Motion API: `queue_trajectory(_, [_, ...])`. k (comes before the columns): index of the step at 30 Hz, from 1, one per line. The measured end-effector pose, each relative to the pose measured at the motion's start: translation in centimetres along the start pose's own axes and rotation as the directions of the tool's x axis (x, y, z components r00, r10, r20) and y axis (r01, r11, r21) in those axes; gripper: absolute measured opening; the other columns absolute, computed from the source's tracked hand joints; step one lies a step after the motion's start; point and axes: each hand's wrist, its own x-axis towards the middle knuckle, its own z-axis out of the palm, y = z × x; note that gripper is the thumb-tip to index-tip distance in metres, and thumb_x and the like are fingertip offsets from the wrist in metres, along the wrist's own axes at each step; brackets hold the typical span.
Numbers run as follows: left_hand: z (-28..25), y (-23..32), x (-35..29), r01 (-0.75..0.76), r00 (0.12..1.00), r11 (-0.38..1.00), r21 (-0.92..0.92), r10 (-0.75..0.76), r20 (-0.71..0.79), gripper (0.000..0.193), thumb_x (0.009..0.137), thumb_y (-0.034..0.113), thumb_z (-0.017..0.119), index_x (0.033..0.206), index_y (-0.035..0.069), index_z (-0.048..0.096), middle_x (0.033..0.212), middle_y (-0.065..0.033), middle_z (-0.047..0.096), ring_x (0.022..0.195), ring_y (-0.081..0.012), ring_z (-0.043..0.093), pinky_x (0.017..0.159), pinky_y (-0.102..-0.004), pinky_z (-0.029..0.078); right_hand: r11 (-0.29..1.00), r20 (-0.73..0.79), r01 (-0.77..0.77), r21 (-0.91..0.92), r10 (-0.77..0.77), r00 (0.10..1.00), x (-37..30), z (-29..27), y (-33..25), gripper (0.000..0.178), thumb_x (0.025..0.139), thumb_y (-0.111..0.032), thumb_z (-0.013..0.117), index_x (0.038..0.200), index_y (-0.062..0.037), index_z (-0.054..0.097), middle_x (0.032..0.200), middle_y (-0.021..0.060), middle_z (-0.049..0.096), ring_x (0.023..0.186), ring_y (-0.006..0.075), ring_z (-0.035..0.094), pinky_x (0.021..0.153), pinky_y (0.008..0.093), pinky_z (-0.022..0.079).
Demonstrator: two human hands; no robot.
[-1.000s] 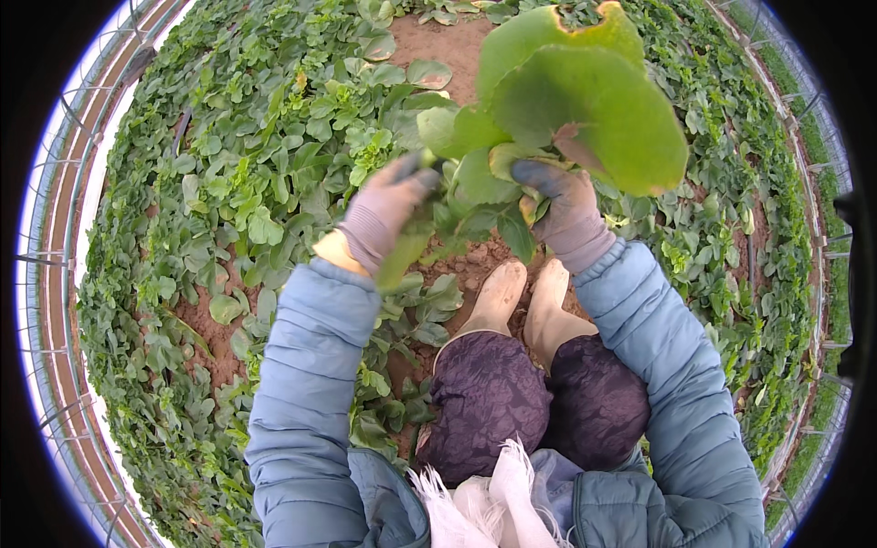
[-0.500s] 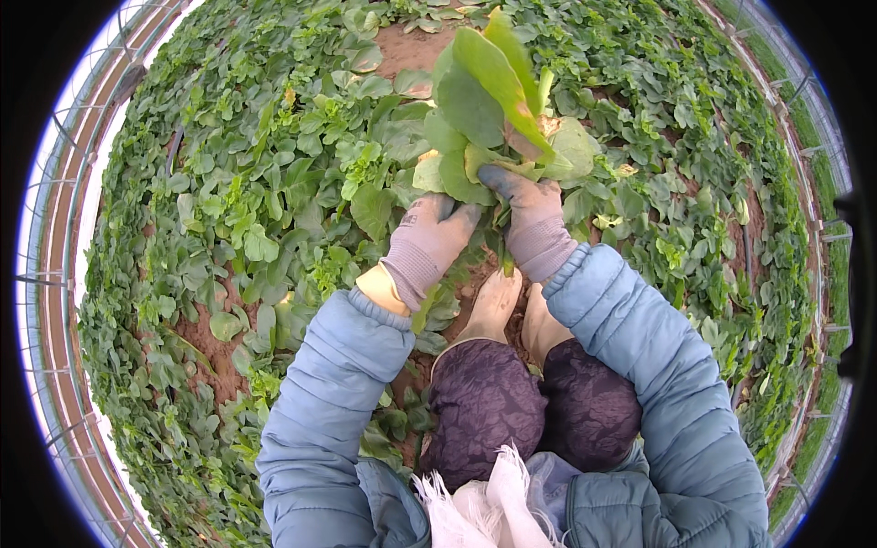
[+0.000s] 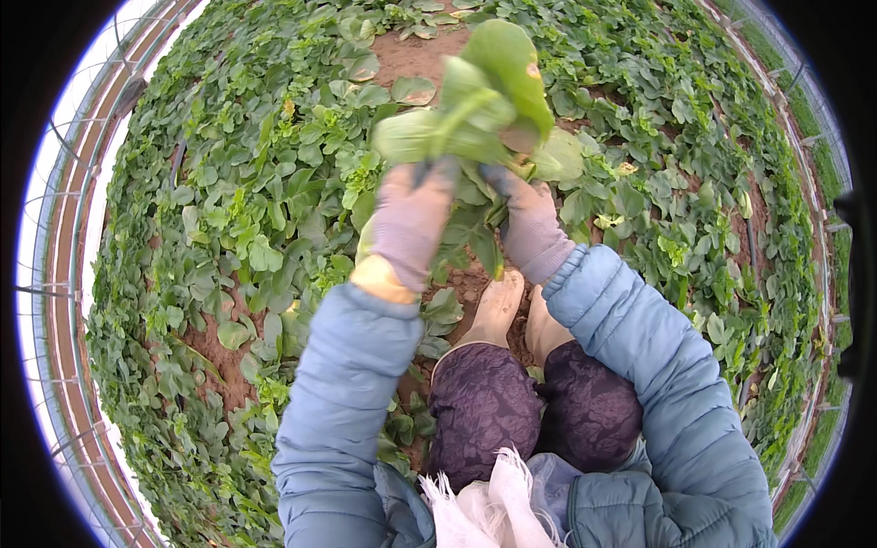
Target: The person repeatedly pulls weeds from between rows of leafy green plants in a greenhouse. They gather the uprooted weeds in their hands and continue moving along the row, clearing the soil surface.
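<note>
In front of my knees I hold up a bunch of broad green leaves (image 3: 507, 78), some with yellowed or brown patches. My right hand (image 3: 530, 219), in a grey-and-dark work glove, is closed round the stems at the bunch's lower right. At its left side, my gloved left hand (image 3: 411, 219) is closed on leaves, its fingertips blurred and partly hidden. The leaves above the left hand are smeared by motion. Below the hands, more leaf and stem hang towards my light-coloured boots (image 3: 498, 306).
Low leafy plants (image 3: 274, 183) cover the ground all around, with patches of reddish bare soil (image 3: 416, 55) between them. A curved frame structure (image 3: 68, 292) runs along the left side. A similar edge with green grass (image 3: 827, 438) lies at the right.
My left hand has moved up and slightly left, with the leaves above it swinging leftwards. The right hand stays nearly in place on the bunch.
</note>
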Motion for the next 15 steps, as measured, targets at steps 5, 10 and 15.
queue_trajectory(5, [2.5,-2.1,1.2,-0.319,0.916,0.946,0.056,0.292,0.275,0.039,0.099,0.022,0.051,0.132,0.002,0.052,0.126,-0.0163,0.056,0.114,-0.0274,0.054,0.1,-0.0343,0.042,0.939,0.5,0.342,-0.047,-0.274,0.822,-1.2,0.2,-0.2,0.044,0.084,-0.013,0.073,0.123,-0.0001,0.058,0.114,0.0069,0.066,0.101,0.0152,0.063,0.093,0.031,0.048])
queue_trajectory(10, [2.3,-1.7,0.1,0.262,0.862,0.814,-0.519,0.043,0.505,0.049,0.106,0.036,0.035,0.14,0.001,0.044,0.132,-0.0092,0.056,0.117,-0.0212,0.053,0.105,-0.0299,0.038,0.957,0.298,0.138,-0.255,-0.058,0.953,-1.0,-1.6,-0.3,0.031,0.076,-0.007,0.077,0.104,0.0017,0.07,0.107,0.0087,0.071,0.093,0.0162,0.067,0.082,0.0331,0.055])
queue_trajectory(15, [-0.8,-0.2,-0.4,0.055,0.774,0.925,-0.376,0.198,0.601,0.061,0.102,0.048,0.037,0.143,0.002,0.04,0.139,-0.0114,0.049,0.127,-0.0213,0.046,0.11,-0.0357,0.031,0.836,0.299,0.357,-0.417,-0.245,0.922,0.8,-2.0,-0.2,0.035,0.075,-0.01,0.079,0.106,0.0013,0.068,0.099,0.0087,0.071,0.084,0.0188,0.068,0.077,0.0328,0.056])
